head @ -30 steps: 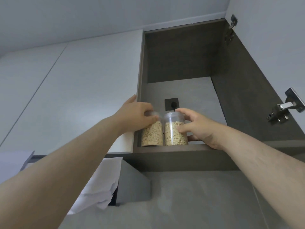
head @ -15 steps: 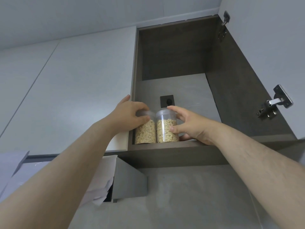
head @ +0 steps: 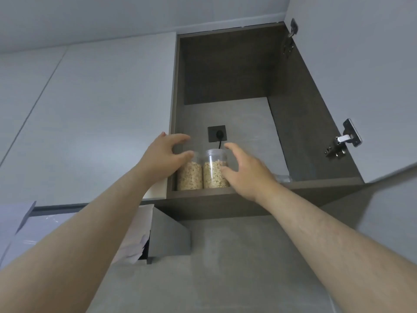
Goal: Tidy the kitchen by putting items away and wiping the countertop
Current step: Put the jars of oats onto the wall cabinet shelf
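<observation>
Two oat jars point(head: 194, 177) side by side between spread-fingered left hand point(head: 162, 154) and right hand point(head: 246, 175)

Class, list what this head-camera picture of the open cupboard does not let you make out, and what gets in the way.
1. Head view: the left jar's lid, behind the left hand.
2. Head view: whether the right hand touches the right jar; the thumb overlaps it.
3. Head view: where the cable from the socket runs, behind the right jar.
4. Head view: clear object on the shelf, blurred, half hidden by the shelf edge.
</observation>
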Available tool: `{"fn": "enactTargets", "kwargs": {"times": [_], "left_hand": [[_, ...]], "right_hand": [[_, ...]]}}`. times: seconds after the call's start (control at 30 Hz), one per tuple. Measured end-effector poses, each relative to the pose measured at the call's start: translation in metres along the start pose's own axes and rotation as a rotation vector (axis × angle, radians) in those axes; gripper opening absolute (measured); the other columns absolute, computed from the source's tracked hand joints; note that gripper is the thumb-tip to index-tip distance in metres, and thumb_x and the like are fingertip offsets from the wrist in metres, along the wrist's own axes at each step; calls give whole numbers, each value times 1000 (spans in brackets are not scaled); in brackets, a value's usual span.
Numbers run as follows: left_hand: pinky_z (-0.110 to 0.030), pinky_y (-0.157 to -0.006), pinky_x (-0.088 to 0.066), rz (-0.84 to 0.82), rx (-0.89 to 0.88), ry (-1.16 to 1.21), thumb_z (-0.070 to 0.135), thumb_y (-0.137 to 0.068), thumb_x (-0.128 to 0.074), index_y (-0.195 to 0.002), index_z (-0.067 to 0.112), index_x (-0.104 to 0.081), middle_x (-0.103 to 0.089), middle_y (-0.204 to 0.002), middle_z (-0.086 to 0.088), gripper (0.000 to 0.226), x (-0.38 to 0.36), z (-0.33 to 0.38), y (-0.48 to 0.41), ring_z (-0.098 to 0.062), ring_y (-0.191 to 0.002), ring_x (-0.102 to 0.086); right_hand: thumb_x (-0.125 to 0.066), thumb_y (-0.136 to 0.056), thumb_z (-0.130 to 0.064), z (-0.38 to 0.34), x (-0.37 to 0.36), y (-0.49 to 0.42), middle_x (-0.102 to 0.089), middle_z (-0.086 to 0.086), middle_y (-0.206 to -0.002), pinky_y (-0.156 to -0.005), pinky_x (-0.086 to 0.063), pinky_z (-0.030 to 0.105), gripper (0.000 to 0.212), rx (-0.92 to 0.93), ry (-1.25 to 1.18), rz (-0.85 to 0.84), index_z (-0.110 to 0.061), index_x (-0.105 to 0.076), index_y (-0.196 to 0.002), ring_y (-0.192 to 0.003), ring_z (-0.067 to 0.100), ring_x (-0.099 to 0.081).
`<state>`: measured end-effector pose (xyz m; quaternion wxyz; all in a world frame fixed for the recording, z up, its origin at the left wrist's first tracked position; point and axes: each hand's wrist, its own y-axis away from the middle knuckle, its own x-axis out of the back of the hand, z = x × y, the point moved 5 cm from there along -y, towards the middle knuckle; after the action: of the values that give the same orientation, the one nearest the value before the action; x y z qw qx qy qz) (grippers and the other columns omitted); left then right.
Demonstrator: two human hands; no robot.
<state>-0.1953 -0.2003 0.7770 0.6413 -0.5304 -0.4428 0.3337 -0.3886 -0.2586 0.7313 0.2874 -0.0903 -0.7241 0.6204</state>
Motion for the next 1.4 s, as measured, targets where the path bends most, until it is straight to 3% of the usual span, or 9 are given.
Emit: {"fn": "enactTargets", "kwargs": {"times": [0.13,0.27,0.43,0.6,0.87,1.0,1.1,1.3,1.4], "left_hand": [[-19,-77,-49,106,-25,150,31,-94,-59,-116,28,-64,-66,-113,11,22,3,34,54,-4,-103,-58],[-18,-75,-46,-101,-97,317,30,-89,-65,-92,30,-73,-72,-89,17,9,-4,80,136,6,-88,-63],[-15,-80,-44,-253,-186,252,52,-81,-52,-110,32,-69,-64,-105,32,40,-51,91,231,6,-102,-58],[-22,-90,-47,-460,-159,181,48,-85,-47,-116,23,-68,-69,-116,8,45,-125,83,335,-11,-108,-63],[-36,-79,-58,-826,-153,121,46,-82,-46,-111,30,-67,-71,-108,11,38,-206,90,502,-14,-97,-69],[-25,-64,-57,-972,-155,173,41,-77,-49,-101,29,-68,-71,-93,15,33,-230,100,574,-11,-81,-69],[-16,-64,-54,-1095,-140,209,41,-69,-62,-96,33,-71,-70,-88,20,29,-243,112,629,-4,-75,-68],[-25,-98,-44,-1418,10,323,47,-88,-44,-136,29,-52,-57,-134,12,51,-260,137,724,-13,-121,-54],[-24,-104,-38,-1518,22,342,45,-90,-49,-145,29,-38,-44,-146,11,58,-269,152,747,-11,-131,-44]], "right_hand": [[-53,-93,-36,-4,-18,74,-26,0,-162,-122,-8,34,61,213,349,-87,-27,-34,-151,-150,19,-21],[-51,-87,-33,26,-22,181,-41,-3,-155,-118,-25,24,54,-20,7,-106,-25,-51,-141,-143,11,-35],[-53,-89,-30,53,-17,292,-49,-18,-140,-105,-14,-2,48,-129,10,-141,-25,-57,-136,-131,-16,-31],[-45,-88,-38,72,-2,375,-53,-19,-134,-107,-16,1,50,-243,101,-221,-23,-58,-134,-128,-12,-36],[-50,-83,-25,79,9,521,-65,-4,-123,-108,-22,7,42,-375,244,-391,-24,-55,-125,-117,9,-51],[-55,-79,-24,84,9,599,-66,-6,-116,-104,-29,10,40,-428,298,-516,-21,-63,-118,-108,11,-56],[-57,-76,-30,88,9,657,-67,-6,-112,-94,-48,22,36,-512,355,-613,-24,-68,-109,-103,12,-61],[-58,-70,-29,92,-2,744,-66,-9,-92,-87,-45,21,26,-676,335,-758,-26,-65,-95,-87,12,-64],[-57,-71,-27,98,-10,782,-66,-3,-103,-91,-50,32,31,-836,301,-856,-21,-66,-100,-102,20,-63]]}}
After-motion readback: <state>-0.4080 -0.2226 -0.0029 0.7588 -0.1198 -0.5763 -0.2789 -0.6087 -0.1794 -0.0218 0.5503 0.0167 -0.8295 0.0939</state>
